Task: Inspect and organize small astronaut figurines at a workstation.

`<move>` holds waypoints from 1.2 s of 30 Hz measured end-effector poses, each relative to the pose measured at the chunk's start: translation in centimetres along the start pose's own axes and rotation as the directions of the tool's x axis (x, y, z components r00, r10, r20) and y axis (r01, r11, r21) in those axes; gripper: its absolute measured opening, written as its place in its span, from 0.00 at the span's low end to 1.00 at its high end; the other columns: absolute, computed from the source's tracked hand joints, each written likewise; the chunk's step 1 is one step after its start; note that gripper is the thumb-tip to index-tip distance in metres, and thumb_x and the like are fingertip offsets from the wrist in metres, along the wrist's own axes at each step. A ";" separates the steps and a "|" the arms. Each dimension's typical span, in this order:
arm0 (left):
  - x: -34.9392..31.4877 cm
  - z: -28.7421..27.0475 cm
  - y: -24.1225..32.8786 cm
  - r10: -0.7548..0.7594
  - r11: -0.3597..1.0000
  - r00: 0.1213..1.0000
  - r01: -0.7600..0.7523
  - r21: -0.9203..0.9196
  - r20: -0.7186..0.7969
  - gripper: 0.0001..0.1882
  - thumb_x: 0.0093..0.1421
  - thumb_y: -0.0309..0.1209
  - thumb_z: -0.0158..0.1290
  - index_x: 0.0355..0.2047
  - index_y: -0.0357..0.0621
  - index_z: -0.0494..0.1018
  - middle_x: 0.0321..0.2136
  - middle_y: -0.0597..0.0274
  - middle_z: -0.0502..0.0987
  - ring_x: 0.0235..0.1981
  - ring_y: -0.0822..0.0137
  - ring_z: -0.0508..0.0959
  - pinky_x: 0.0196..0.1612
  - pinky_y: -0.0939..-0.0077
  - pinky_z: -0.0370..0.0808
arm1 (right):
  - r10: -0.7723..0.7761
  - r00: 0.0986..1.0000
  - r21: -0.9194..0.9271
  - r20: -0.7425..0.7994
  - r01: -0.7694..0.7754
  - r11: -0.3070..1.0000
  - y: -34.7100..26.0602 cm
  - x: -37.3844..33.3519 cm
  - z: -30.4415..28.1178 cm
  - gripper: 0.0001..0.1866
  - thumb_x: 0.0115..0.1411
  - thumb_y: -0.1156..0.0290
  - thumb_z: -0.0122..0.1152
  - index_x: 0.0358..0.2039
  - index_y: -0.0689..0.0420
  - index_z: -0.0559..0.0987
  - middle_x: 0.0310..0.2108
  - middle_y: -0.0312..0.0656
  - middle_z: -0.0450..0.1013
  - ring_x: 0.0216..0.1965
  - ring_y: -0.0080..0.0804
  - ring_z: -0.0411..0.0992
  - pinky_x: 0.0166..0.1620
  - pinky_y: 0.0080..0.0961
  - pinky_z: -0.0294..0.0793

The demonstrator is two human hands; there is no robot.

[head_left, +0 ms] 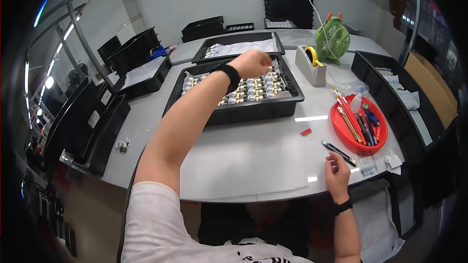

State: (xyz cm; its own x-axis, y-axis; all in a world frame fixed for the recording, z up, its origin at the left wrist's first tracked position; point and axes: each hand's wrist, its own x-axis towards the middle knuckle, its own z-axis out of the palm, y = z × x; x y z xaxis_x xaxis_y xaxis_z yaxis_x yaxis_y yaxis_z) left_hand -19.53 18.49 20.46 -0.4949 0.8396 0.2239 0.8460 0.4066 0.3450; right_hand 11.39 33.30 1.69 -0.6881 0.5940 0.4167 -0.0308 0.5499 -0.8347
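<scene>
In the head view, the left hand (250, 63) is above the deep black rectangular plastic tray (253, 112) at the upper centre of the frame, over rows of small white-and-yellow figurines (258, 89). Its fingers curl inward; whether they pinch anything, I cannot tell. The right hand (337, 174), at the lower right, is loosely bent and ungripping over the edge of the glossy white desk (243, 160), just beside a slim black pen (340, 154). A round red plastic bowl (340, 129) of brushes and pens is farther right.
</scene>
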 end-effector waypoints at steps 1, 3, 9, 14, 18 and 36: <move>0.6 1.1 -1.9 0.037 0.995 0.998 -0.041 0.094 0.050 0.15 0.49 0.34 0.51 0.35 0.39 0.74 0.33 0.53 0.76 0.35 0.62 0.76 0.40 0.73 0.72 | -0.092 0.995 -0.083 -0.031 0.089 0.993 0.6 0.0 0.7 0.11 0.51 0.79 0.52 0.36 0.63 0.73 0.25 0.43 0.71 0.22 0.27 0.68 0.25 0.20 0.68; 1.9 3.3 -4.8 0.072 0.986 0.980 -0.097 0.133 0.185 0.15 0.49 0.36 0.52 0.35 0.39 0.74 0.33 0.52 0.76 0.34 0.61 0.76 0.39 0.71 0.72 | -0.095 0.993 -0.158 -0.069 0.083 0.984 0.8 0.2 1.3 0.10 0.50 0.79 0.52 0.35 0.64 0.73 0.25 0.44 0.71 0.22 0.29 0.69 0.25 0.21 0.68; 5.3 9.1 -5.0 0.144 0.964 0.875 -0.229 0.132 0.461 0.22 0.48 0.39 0.54 0.43 0.42 0.69 0.34 0.48 0.74 0.38 0.55 0.73 0.44 0.67 0.69 | -0.085 0.985 -0.291 -0.151 0.038 0.956 0.6 0.2 0.4 0.07 0.49 0.76 0.55 0.29 0.63 0.74 0.23 0.45 0.71 0.22 0.33 0.70 0.27 0.24 0.69; 5.9 9.3 -9.4 0.112 0.994 0.806 -0.088 -0.070 0.581 0.30 0.44 0.43 0.57 0.47 0.41 0.67 0.42 0.48 0.70 0.48 0.56 0.67 0.51 0.69 0.64 | -0.137 0.985 -0.296 -0.107 0.100 0.950 1.9 0.3 1.3 0.06 0.50 0.73 0.54 0.29 0.60 0.73 0.24 0.43 0.69 0.25 0.36 0.70 0.30 0.27 0.70; 5.7 7.9 -7.6 -0.121 0.893 0.873 0.304 -0.332 0.473 0.13 0.55 0.35 0.50 0.37 0.40 0.72 0.29 0.65 0.74 0.26 0.74 0.72 0.27 0.80 0.70 | -0.148 0.983 -0.279 -0.109 0.113 0.954 0.9 0.1 0.8 0.06 0.50 0.74 0.53 0.29 0.60 0.71 0.22 0.42 0.67 0.24 0.37 0.68 0.28 0.28 0.68; 6.9 10.3 -7.1 -0.045 0.951 0.763 -0.165 0.261 0.645 0.35 0.38 0.24 0.50 0.52 0.43 0.60 0.50 0.45 0.52 0.51 0.47 0.62 0.54 0.69 0.62 | -0.060 0.993 -0.232 -0.097 0.036 0.972 0.2 -0.1 0.4 0.05 0.48 0.76 0.51 0.26 0.64 0.70 0.22 0.46 0.68 0.26 0.41 0.69 0.30 0.31 0.68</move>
State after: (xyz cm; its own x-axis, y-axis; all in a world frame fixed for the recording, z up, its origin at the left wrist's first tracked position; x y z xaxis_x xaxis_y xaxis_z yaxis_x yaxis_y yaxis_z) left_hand -26.94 25.10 10.20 -0.2872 0.8544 -0.4330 0.9381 0.3422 0.0531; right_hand 11.19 33.09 1.30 -0.6112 0.6142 0.4992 0.1138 0.6924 -0.7125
